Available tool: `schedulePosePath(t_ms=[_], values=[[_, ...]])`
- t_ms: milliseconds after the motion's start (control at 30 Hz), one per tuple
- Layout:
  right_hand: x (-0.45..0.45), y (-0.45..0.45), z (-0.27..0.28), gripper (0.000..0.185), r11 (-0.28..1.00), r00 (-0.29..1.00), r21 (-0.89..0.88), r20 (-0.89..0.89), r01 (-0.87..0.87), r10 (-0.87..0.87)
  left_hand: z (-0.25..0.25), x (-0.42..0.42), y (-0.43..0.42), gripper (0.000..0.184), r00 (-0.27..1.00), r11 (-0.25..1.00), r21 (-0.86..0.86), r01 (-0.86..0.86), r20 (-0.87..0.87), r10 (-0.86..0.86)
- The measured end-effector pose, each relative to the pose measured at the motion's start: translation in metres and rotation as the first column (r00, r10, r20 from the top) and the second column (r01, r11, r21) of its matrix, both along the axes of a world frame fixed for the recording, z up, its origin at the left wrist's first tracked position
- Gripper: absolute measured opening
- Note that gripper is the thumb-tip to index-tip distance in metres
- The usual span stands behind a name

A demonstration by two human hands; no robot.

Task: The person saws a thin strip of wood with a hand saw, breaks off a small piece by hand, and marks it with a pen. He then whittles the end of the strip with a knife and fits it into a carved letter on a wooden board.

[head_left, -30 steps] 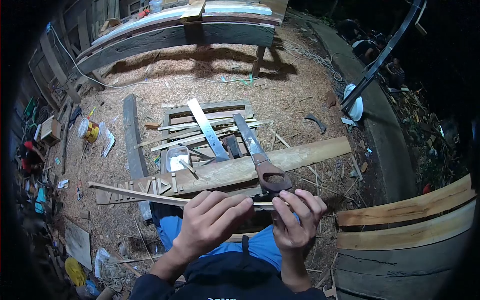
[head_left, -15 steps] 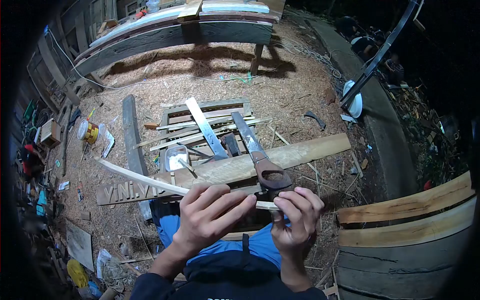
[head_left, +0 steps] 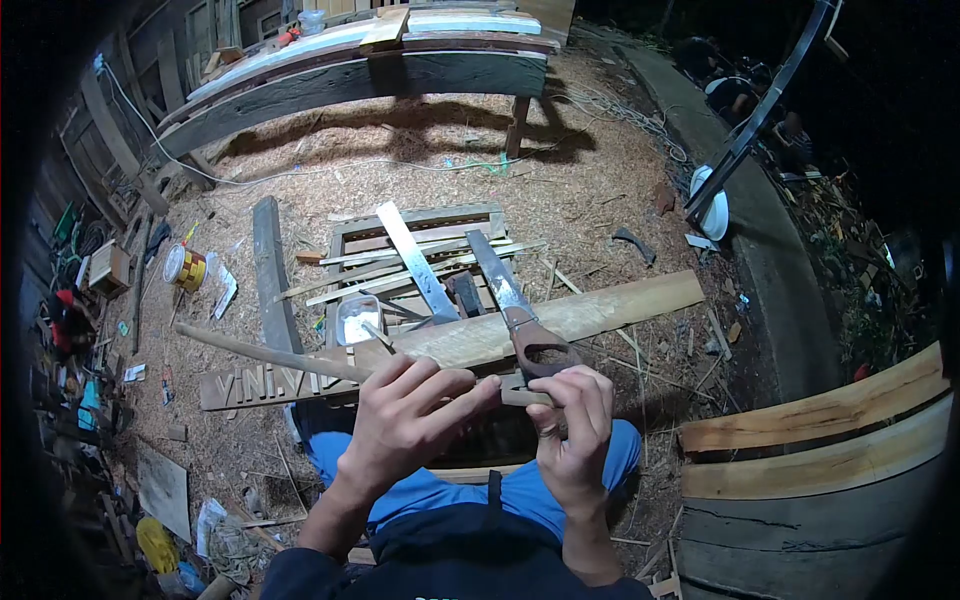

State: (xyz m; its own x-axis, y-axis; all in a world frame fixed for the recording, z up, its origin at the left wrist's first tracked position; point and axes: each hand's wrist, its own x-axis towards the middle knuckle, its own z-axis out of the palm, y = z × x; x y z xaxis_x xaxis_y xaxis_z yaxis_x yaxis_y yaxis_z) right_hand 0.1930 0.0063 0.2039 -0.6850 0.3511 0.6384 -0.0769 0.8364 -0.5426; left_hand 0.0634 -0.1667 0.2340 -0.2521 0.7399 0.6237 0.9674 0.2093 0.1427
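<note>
Head view: wooden strip (head_left: 270,352) held in both hands above the lap.
We found the left hand (head_left: 408,415) partly curled, its fingers closed on the strip, and the right hand (head_left: 574,420) pinching the strip's near end between thumb and fingers. We noted the strip's long free part reaching out leftward, across our view of the lettered end of a long board (head_left: 600,308). We recorded a saw (head_left: 548,355) lying across that board, its handle just beyond the right hand.
</note>
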Motion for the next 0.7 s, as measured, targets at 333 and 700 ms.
schedulePosePath(t_ms=[333, 700], values=[[0.005, 0.001, -0.003, 0.021, 0.980, 0.999, 0.199, 0.037, 0.025, -0.032, -0.005, 0.006, 0.006, 0.030, 0.999, 0.999, 0.031, -0.009, 0.042, 0.007], [-0.003, 0.003, 0.002, 0.024, 0.991, 0.981, -0.067, 0.146, -0.116, 0.124, -0.002, 0.000, 0.002, 0.019, 0.995, 0.994, 0.036, -0.099, 0.028, 0.098]])
